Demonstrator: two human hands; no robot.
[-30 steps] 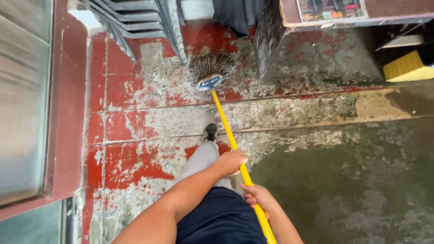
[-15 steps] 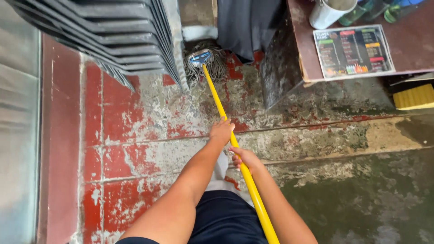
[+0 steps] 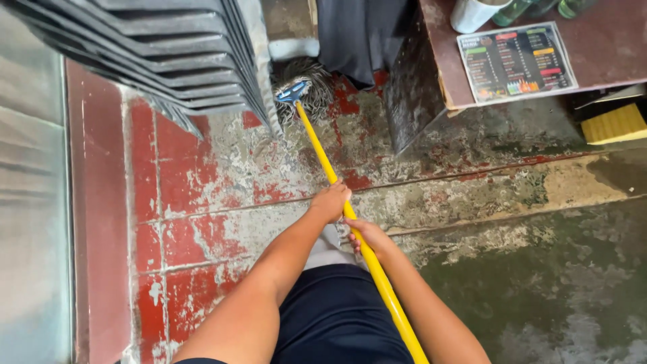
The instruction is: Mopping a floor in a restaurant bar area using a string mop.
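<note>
— Down on the worn red floor (image 3: 182,202), where does the mop sit against the hands?

— Its yellow handle (image 3: 323,158) runs slantwise from the lower middle of the view up to the mop head (image 3: 304,94), a tangle of grey strands under a blue clamp. That head rests on the floor well ahead of both hands, tucked between the stack of grey chairs (image 3: 168,54) and the dark cloth (image 3: 360,34) hanging by the table (image 3: 606,54).

— And the grip?

— Both hands are closed around the handle. The left hand (image 3: 331,201) wraps it higher up, nearer the mop head; the right hand (image 3: 367,236) clamps it just below, the two almost touching. Behind them the handle passes close by the dark shorts (image 3: 337,317).

— Anything on the table?

— A printed card (image 3: 515,61) lies flat on it, with a white cup (image 3: 472,13) near its far corner. A yellow block (image 3: 617,123) sits below the table edge.
</note>
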